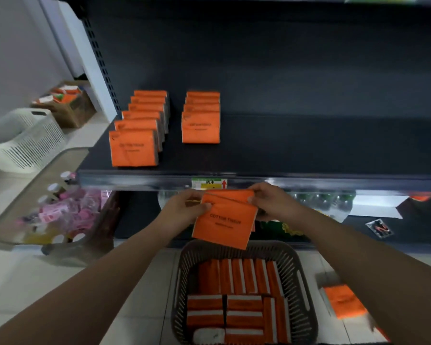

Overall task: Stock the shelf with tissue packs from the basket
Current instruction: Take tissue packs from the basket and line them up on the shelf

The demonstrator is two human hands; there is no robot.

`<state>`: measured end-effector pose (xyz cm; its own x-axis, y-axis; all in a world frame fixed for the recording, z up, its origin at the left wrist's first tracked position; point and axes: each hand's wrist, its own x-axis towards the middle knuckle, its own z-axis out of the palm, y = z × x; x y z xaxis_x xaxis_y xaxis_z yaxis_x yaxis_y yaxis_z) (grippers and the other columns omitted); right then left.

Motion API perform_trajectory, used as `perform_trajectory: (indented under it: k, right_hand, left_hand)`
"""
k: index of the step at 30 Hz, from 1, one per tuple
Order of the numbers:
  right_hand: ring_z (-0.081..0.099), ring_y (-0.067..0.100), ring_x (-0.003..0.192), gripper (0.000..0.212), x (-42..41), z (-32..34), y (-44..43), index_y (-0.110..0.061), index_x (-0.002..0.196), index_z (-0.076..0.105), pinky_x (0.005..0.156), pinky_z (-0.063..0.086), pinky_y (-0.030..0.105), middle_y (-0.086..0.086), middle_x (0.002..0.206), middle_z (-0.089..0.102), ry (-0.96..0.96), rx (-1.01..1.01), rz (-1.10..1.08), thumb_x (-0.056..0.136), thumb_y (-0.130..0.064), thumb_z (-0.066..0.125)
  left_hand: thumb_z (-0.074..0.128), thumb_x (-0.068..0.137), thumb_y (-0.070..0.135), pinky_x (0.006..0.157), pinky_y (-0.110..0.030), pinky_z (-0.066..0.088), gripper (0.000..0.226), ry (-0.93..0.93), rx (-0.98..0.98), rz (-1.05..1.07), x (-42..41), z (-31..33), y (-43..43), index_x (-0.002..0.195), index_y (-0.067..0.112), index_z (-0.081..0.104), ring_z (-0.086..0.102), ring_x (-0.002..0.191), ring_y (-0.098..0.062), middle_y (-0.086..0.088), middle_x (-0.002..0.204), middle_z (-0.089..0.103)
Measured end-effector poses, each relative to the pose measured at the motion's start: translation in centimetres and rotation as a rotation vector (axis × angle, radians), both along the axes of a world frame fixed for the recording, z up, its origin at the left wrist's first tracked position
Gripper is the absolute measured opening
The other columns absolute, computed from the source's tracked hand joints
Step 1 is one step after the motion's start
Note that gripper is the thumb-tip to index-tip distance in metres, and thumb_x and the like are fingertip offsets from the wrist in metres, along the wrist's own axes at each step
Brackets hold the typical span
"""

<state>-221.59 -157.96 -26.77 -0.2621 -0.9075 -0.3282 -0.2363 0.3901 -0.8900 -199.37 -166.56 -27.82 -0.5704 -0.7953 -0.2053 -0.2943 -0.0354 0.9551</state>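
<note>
Gripping orange tissue packs [225, 216] at frame centre, the left hand [184, 207] pinches the upper left corner and the right hand [268, 200] pinches the upper right corner, both clamped on the packs. At least two packs appear pressed together, front face tilted toward the camera, held just below the shelf's front lip [139, 181] and just above the far rim of the dark basket [184, 257].

On the dark shelf [309, 145], two rows of upright orange packs run front to back: a longer left row [135, 148] at centre left, whose front pack stands close to the lip, and a shorter right row [200, 128] set further back. A bare strip separates the rows. Right of the shorter row the shelf surface is open all the way to the right edge of the frame.

The basket sits at lower centre on the pale floor, filled with more orange packs [234, 277] standing on edge. A loose orange pack [342, 303] lies on the floor near the basket's right wall. At lower left, a grey-brown crate [35, 175] of pink items stands just beside the shelf's left end, and a white basket [28, 143] rests beyond it at the left edge.
</note>
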Motion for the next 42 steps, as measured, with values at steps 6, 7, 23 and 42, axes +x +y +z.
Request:
perform_trajectory:
  k: [6, 7, 23, 42]
  right_hand:
    - [0.064, 0.016, 0.096, 0.013, 0.8, 3.1, -1.5, -0.021, 0.108, 0.058, 0.07, 0.058, 0.032, 0.004, 0.106, 0.064, -0.134, -0.055, -0.068, 0.095, -0.02, 0.057]
    - [0.065, 0.016, 0.096, 0.012, 0.9, 3.5, -1.7, -0.021, 0.106, 0.059, 0.07, 0.058, 0.033, 0.005, 0.108, 0.064, -0.153, -0.062, -0.075, 0.095, -0.02, 0.057]
    - [0.065, 0.026, 0.095, 0.019, 3.0, 6.2, -8.5, -0.007, 0.107, 0.058, 0.079, 0.057, 0.04, 0.016, 0.104, 0.067, -0.288, -0.256, -0.379, 0.094, -0.022, 0.054]
    - [0.057, 0.014, 0.102, 0.049, 4.3, 2.7, -16.7, -0.03, 0.138, 0.037, 0.088, 0.049, 0.037, -0.003, 0.119, 0.056, -0.156, -0.385, -0.326, 0.098, -0.055, 0.027]
  left_hand:
    - [0.063, 0.09, 0.027, 0.081, -0.03, 0.053, 0.017, 0.133, -0.029, 0.114, 0.5, 2.8, -1.2, 0.107, 0.022, 0.061, 0.065, 0.1, -0.015, 0.002, 0.106, 0.069]
    - [0.062, 0.091, 0.027, 0.078, -0.028, 0.051, 0.019, 0.164, -0.026, 0.139, 0.5, 3.2, -1.4, 0.109, 0.022, 0.061, 0.065, 0.099, -0.014, 0.003, 0.105, 0.068]
    - [0.056, 0.095, 0.03, 0.054, -0.011, 0.048, 0.007, 0.326, -0.104, 0.337, -2.1, 6.4, -6.8, 0.101, 0.027, 0.057, 0.063, 0.081, -0.001, 0.01, 0.096, 0.065]
    - [0.05, 0.098, 0.031, 0.063, -0.013, 0.045, 0.027, 0.31, -0.147, 0.439, -6.2, 2.9, -13.7, 0.121, 0.018, 0.053, 0.059, 0.09, 0.002, 0.012, 0.103, 0.06]
